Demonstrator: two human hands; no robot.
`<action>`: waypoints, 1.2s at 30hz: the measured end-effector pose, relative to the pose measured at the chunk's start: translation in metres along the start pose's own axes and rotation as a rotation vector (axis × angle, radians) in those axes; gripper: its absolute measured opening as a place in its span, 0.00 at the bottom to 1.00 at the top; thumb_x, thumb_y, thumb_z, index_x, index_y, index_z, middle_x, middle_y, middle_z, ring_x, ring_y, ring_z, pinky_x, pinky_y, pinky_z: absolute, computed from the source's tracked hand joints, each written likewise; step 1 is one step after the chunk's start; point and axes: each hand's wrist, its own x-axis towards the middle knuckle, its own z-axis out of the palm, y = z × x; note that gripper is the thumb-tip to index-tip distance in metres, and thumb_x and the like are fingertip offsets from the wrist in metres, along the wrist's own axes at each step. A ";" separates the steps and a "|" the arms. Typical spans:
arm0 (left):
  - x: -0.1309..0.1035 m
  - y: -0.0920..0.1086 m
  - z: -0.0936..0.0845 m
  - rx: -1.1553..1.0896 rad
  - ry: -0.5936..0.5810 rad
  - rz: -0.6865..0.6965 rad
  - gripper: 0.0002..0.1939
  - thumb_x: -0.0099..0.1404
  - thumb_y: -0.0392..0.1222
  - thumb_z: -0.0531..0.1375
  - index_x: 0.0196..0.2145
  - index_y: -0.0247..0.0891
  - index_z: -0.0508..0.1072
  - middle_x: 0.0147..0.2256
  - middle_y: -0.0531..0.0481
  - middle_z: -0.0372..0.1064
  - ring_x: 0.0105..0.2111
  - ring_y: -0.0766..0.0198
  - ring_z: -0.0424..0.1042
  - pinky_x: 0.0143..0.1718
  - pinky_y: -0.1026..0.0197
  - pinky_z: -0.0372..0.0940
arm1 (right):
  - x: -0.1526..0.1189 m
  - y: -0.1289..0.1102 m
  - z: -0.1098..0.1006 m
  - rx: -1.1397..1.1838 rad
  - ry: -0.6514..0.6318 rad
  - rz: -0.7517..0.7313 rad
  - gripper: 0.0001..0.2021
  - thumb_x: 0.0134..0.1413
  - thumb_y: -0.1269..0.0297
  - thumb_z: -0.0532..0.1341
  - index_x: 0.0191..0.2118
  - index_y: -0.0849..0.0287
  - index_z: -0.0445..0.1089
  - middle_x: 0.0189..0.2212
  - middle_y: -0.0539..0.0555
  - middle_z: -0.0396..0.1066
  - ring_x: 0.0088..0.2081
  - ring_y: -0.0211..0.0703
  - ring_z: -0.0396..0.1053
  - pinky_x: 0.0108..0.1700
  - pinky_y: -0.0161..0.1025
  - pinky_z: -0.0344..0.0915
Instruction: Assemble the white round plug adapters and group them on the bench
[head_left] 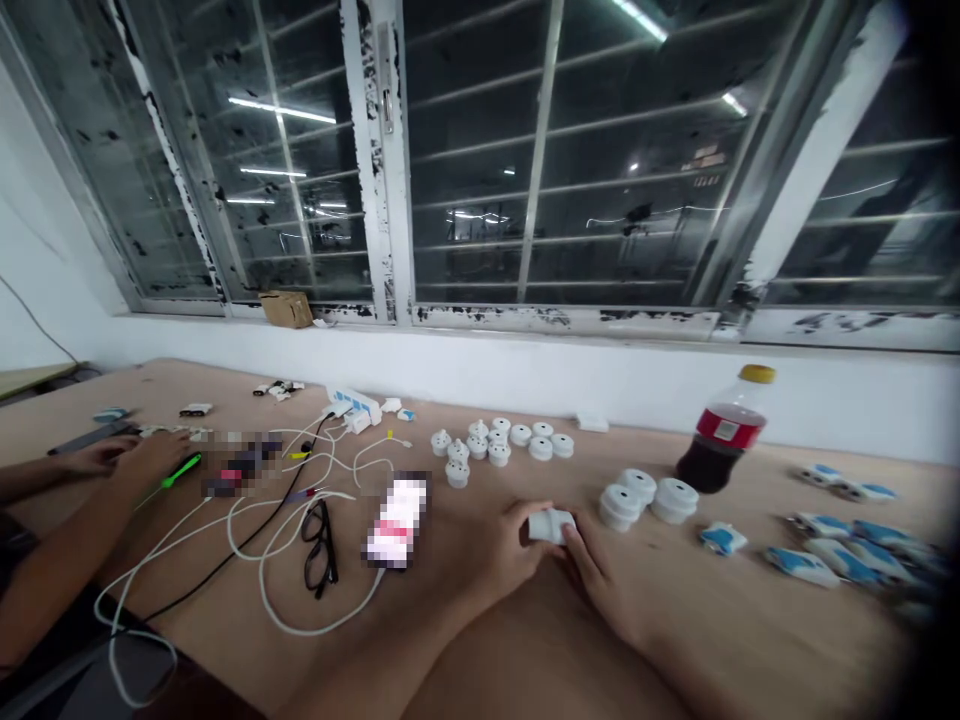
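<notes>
Lower center: fingers of left hand (521, 545) and right hand (589, 565) gripped a white cylinder (550, 526); cola bottle (724, 430), center right

Cola bottle (726, 430), black glasses (320, 550), lit phone (398, 520), white cables (264, 570), cardboard box (286, 309) on windowsill (480, 325)
</notes>
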 end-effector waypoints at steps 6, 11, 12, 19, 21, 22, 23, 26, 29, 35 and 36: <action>0.004 -0.002 0.001 0.104 -0.060 0.016 0.24 0.66 0.34 0.67 0.59 0.47 0.79 0.55 0.48 0.81 0.54 0.51 0.80 0.59 0.49 0.74 | -0.004 -0.014 -0.007 0.087 0.026 0.060 0.21 0.68 0.37 0.60 0.38 0.50 0.67 0.32 0.53 0.77 0.31 0.50 0.75 0.32 0.43 0.74; 0.002 0.001 -0.005 0.265 -0.148 0.132 0.25 0.67 0.35 0.67 0.60 0.46 0.78 0.59 0.45 0.78 0.59 0.48 0.76 0.65 0.45 0.70 | -0.003 -0.021 -0.012 -0.159 0.117 -0.076 0.23 0.67 0.36 0.60 0.38 0.53 0.74 0.25 0.49 0.70 0.24 0.44 0.68 0.28 0.40 0.67; 0.001 0.001 -0.007 0.307 -0.166 0.151 0.26 0.67 0.35 0.67 0.62 0.47 0.78 0.60 0.45 0.77 0.61 0.47 0.75 0.66 0.44 0.68 | -0.003 -0.019 -0.011 -0.189 0.120 -0.084 0.24 0.68 0.36 0.59 0.42 0.54 0.77 0.25 0.49 0.70 0.24 0.44 0.68 0.27 0.39 0.66; 0.001 0.002 -0.022 0.501 0.198 0.073 0.17 0.67 0.31 0.62 0.49 0.47 0.81 0.57 0.45 0.75 0.58 0.49 0.74 0.63 0.45 0.69 | -0.001 -0.003 0.002 -0.486 0.026 -0.113 0.21 0.76 0.56 0.49 0.54 0.52 0.80 0.39 0.59 0.83 0.42 0.57 0.82 0.38 0.45 0.73; 0.004 -0.001 -0.027 0.560 0.374 0.056 0.17 0.68 0.31 0.62 0.51 0.46 0.78 0.59 0.44 0.72 0.61 0.46 0.70 0.65 0.41 0.66 | 0.003 0.002 0.007 -0.554 0.019 -0.092 0.20 0.75 0.60 0.50 0.57 0.53 0.77 0.49 0.62 0.82 0.51 0.62 0.80 0.47 0.51 0.75; 0.006 -0.005 -0.028 0.573 0.452 0.039 0.19 0.68 0.31 0.62 0.53 0.45 0.77 0.61 0.42 0.70 0.63 0.44 0.69 0.66 0.40 0.64 | 0.006 0.005 0.009 -0.578 0.026 -0.074 0.20 0.74 0.61 0.51 0.60 0.54 0.75 0.52 0.64 0.81 0.53 0.64 0.78 0.51 0.54 0.74; 0.008 -0.010 -0.029 0.572 0.513 0.018 0.21 0.67 0.30 0.62 0.56 0.43 0.75 0.62 0.39 0.69 0.65 0.43 0.67 0.67 0.39 0.62 | 0.008 0.009 0.012 -0.589 0.037 -0.057 0.21 0.73 0.60 0.52 0.62 0.56 0.73 0.53 0.66 0.80 0.55 0.66 0.76 0.54 0.57 0.73; 0.015 -0.030 -0.028 0.521 0.613 -0.049 0.30 0.67 0.32 0.61 0.66 0.35 0.66 0.64 0.32 0.66 0.67 0.40 0.64 0.69 0.39 0.60 | 0.017 0.021 0.022 -0.552 0.053 -0.021 0.25 0.71 0.58 0.54 0.67 0.61 0.68 0.54 0.69 0.76 0.57 0.69 0.73 0.59 0.64 0.71; 0.020 -0.047 -0.023 0.494 0.617 -0.102 0.36 0.68 0.36 0.62 0.70 0.29 0.58 0.65 0.27 0.65 0.67 0.37 0.64 0.69 0.38 0.60 | 0.027 0.028 0.033 -0.487 0.039 -0.028 0.26 0.70 0.57 0.54 0.69 0.59 0.65 0.57 0.67 0.73 0.59 0.67 0.72 0.62 0.63 0.70; 0.021 -0.050 -0.025 0.495 0.555 -0.110 0.31 0.69 0.38 0.61 0.67 0.28 0.62 0.61 0.26 0.69 0.63 0.36 0.69 0.66 0.38 0.63 | 0.064 0.023 0.057 -0.427 0.007 -0.132 0.31 0.69 0.63 0.55 0.74 0.59 0.59 0.67 0.68 0.66 0.67 0.64 0.68 0.68 0.59 0.68; 0.021 -0.049 -0.026 0.497 0.536 -0.111 0.29 0.69 0.38 0.61 0.66 0.29 0.65 0.60 0.28 0.71 0.62 0.37 0.70 0.65 0.38 0.64 | 0.073 0.024 0.061 -0.431 0.013 -0.120 0.31 0.69 0.64 0.55 0.75 0.60 0.59 0.70 0.69 0.63 0.66 0.65 0.70 0.68 0.59 0.69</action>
